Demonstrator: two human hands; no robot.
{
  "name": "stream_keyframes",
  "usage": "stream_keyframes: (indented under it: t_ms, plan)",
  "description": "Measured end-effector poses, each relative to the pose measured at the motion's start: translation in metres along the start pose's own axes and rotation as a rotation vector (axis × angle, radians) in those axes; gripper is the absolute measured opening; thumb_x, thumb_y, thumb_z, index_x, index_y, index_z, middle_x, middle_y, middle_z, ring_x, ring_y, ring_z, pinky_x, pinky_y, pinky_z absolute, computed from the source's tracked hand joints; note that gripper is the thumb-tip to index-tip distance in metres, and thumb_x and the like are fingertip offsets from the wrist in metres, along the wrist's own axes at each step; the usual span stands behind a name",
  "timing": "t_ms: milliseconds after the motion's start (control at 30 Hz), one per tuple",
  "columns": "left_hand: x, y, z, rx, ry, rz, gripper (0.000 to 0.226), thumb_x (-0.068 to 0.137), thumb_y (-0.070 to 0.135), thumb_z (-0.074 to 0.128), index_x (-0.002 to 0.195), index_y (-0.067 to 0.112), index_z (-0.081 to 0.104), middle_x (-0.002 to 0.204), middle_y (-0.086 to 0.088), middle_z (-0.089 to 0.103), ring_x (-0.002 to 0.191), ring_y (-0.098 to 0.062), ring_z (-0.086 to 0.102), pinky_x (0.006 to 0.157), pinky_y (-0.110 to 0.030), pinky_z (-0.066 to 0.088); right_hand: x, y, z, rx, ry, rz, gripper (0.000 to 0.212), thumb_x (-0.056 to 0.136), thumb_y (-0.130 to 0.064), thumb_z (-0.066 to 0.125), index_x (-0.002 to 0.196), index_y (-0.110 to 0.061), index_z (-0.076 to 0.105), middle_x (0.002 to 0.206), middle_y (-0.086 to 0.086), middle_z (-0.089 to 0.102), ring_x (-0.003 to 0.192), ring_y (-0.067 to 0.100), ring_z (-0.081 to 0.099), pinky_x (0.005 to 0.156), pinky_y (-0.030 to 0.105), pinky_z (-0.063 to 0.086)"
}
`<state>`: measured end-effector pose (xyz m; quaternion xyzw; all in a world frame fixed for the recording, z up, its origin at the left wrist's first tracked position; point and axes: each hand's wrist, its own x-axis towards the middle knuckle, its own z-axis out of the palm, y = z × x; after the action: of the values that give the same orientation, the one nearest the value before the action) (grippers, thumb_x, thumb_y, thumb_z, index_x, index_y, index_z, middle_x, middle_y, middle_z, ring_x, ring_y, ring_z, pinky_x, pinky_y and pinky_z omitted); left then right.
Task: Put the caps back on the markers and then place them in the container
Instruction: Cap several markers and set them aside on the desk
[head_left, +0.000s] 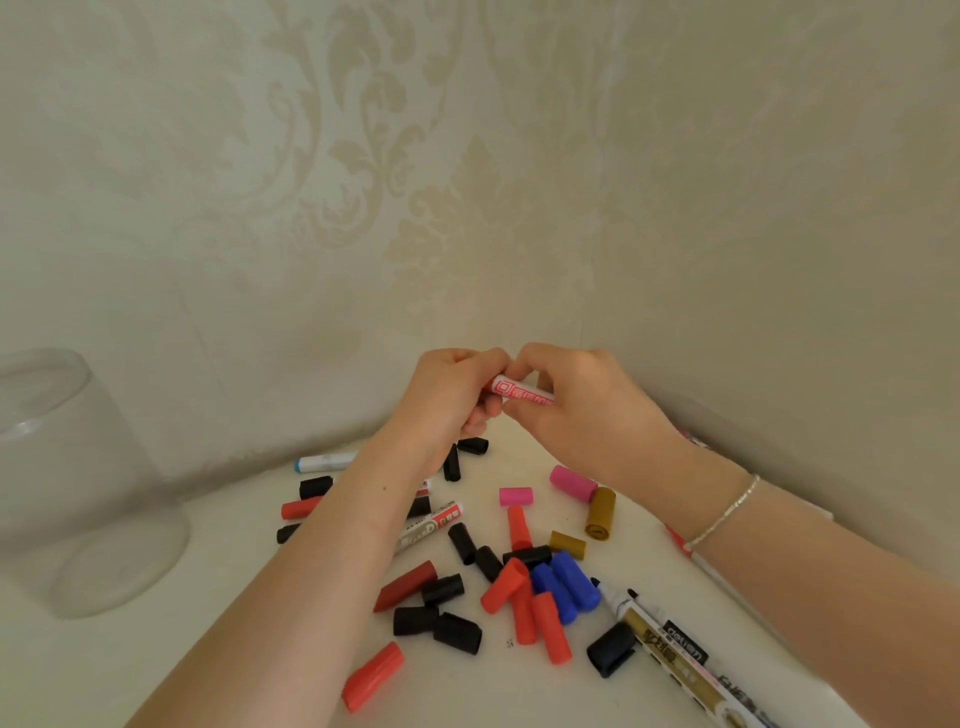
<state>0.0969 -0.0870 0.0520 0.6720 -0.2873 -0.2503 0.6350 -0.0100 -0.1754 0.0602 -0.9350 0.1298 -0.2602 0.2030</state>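
Biggest thing here is the white tabletop, tucked into a corner of cream damask-patterned wallpaper. Over on the left stands a clear round plastic container, upright, well apart from everything else.

Both hands are raised above the table near the wall corner, holding one pink-and-white marker between them. The left hand has its fingers curled round one end, the right hand pinches and wraps the other end; only a short stretch of the barrel shows between them, so I can't tell if a cap is on it. A thin silver bracelet sits on the right wrist.

Down at bottom right lies a gold-and-black marker, uncapped, beside a white uncapped one. A white marker with a blue end lies near the wall.

Loose caps are scattered in the middle: two blue caps touching each other, red caps piled just beside them, black caps, two pink caps and two gold caps.
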Motion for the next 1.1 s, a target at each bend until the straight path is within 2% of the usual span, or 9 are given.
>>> stream_keyframes:
  t_ms: [100, 233, 333, 400, 533, 633, 767, 1000, 1100]
  plan:
    - [0.003, 0.0, 0.002, 0.005, 0.001, -0.005, 0.03, 0.087, 0.008, 0.051, 0.057, 0.009, 0.051, 0.042, -0.001, 0.041, 0.039, -0.013, 0.022, 0.043, -0.025, 0.016, -0.001, 0.001, -0.001, 0.172, -0.025, 0.096, 0.009, 0.087, -0.029, 0.064, 0.087, -0.021, 0.065, 0.06, 0.006, 0.06, 0.044, 0.013, 0.045, 0.044, 0.031, 0.04]
    - [0.005, 0.002, 0.002, 0.214, -0.096, -0.014, 0.022, 0.091, 0.024, 0.058, 0.076, 0.008, 0.063, 0.049, 0.001, 0.048, 0.039, -0.01, 0.031, 0.038, -0.018, 0.027, -0.002, 0.014, -0.012, 0.526, -0.191, 0.272, 0.011, 0.085, -0.022, 0.069, 0.086, -0.011, 0.066, 0.055, 0.008, 0.061, 0.033, 0.008, 0.032, 0.035, 0.02, 0.027]
    - [0.015, -0.004, -0.011, 0.088, 0.024, -0.095, 0.026, 0.091, 0.031, 0.062, 0.077, 0.01, 0.062, 0.056, 0.001, 0.053, 0.043, -0.007, 0.037, 0.044, -0.017, 0.034, 0.0, 0.028, -0.024, 0.519, -0.295, 0.344, 0.008, 0.085, -0.018, 0.069, 0.089, -0.012, 0.066, 0.053, 0.008, 0.062, 0.033, 0.013, 0.03, 0.033, 0.016, 0.021]
    - [0.02, -0.012, -0.025, 0.176, 0.09, -0.114, 0.026, 0.092, 0.034, 0.059, 0.076, 0.013, 0.059, 0.062, 0.001, 0.055, 0.047, -0.008, 0.04, 0.049, -0.019, 0.037, 0.0, 0.037, -0.033, 0.47, -0.293, 0.387, 0.005, 0.085, -0.018, 0.068, 0.088, -0.014, 0.067, 0.053, 0.008, 0.062, 0.033, 0.012, 0.03, 0.033, 0.016, 0.021]
    - [0.004, -0.026, -0.034, 0.71, -0.257, -0.14, 0.021, 0.093, 0.031, 0.057, 0.087, 0.013, 0.063, 0.075, 0.004, 0.063, 0.061, -0.007, 0.048, 0.058, -0.02, 0.039, -0.005, 0.049, -0.04, 0.584, -0.311, 0.518, 0.011, 0.089, -0.015, 0.059, 0.091, -0.004, 0.062, 0.056, 0.009, 0.06, 0.03, 0.012, 0.027, 0.033, 0.016, 0.019]
    - [-0.008, -0.032, -0.028, 0.945, -0.515, -0.112, 0.013, 0.088, 0.029, 0.065, 0.096, 0.019, 0.069, 0.084, 0.008, 0.065, 0.072, -0.003, 0.055, 0.066, -0.016, 0.044, -0.007, 0.049, -0.035, 0.928, -0.409, 0.623, 0.014, 0.09, -0.013, 0.045, 0.088, -0.001, 0.052, 0.059, 0.008, 0.058, 0.032, 0.011, 0.034, 0.036, 0.02, 0.027]
    - [-0.007, -0.037, -0.02, 1.068, -0.544, -0.076, 0.008, 0.085, 0.03, 0.068, 0.093, 0.026, 0.069, 0.088, 0.009, 0.063, 0.072, -0.004, 0.053, 0.069, -0.021, 0.045, -0.005, 0.046, -0.027, 1.236, -0.435, 0.682, 0.026, 0.093, -0.012, 0.045, 0.115, -0.002, 0.055, 0.084, 0.013, 0.066, 0.054, 0.019, 0.059, 0.049, 0.025, 0.053]
    - [-0.006, -0.033, -0.009, 1.134, -0.502, -0.07, 0.016, 0.088, 0.019, 0.059, 0.097, 0.02, 0.072, 0.074, 0.014, 0.058, 0.065, -0.002, 0.053, 0.059, -0.017, 0.042, -0.004, 0.039, -0.024, 1.307, -0.446, 0.678, 0.026, 0.096, -0.01, 0.045, 0.118, -0.002, 0.057, 0.097, 0.015, 0.069, 0.073, 0.026, 0.07, 0.072, 0.035, 0.059]
    - [-0.005, -0.033, -0.009, 1.14, -0.518, -0.093, 0.014, 0.084, 0.019, 0.066, 0.097, 0.023, 0.068, 0.089, 0.008, 0.064, 0.08, -0.008, 0.06, 0.074, -0.026, 0.051, -0.005, 0.037, -0.022, 1.269, -0.417, 0.692, 0.024, 0.096, -0.01, 0.045, 0.117, -0.003, 0.056, 0.095, 0.015, 0.068, 0.072, 0.026, 0.07, 0.067, 0.034, 0.06]
